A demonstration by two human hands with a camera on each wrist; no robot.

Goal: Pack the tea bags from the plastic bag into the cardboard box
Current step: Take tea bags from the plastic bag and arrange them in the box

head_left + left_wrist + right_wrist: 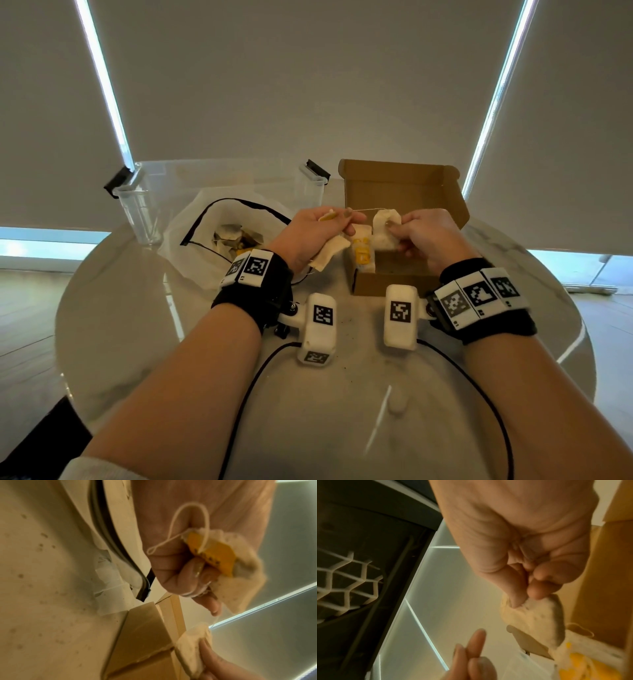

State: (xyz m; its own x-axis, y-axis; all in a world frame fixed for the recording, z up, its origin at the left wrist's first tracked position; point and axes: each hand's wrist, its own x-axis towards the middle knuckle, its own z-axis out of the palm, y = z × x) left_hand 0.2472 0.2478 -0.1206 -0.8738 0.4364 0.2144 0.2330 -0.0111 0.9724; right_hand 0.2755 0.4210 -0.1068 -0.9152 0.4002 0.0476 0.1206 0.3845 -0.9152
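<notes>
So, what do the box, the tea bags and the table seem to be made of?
Box: brown cardboard, matt, with folded flaps. Tea bag in the right hand: thin fibrous filter paper, fuzzy at the edges, with a cotton-like string. Table: glossy and pale, probably marble or an imitation; it reflects the window light.

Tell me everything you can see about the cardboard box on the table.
The brown corrugated cardboard box sits on the pale round table, right of the white plastic bag. Its hinged lid stands open at the back. Inside, at the left end, lie tea bags with yellow tags; the rest of the floor shows bare. Both hands hover above it.
</notes>
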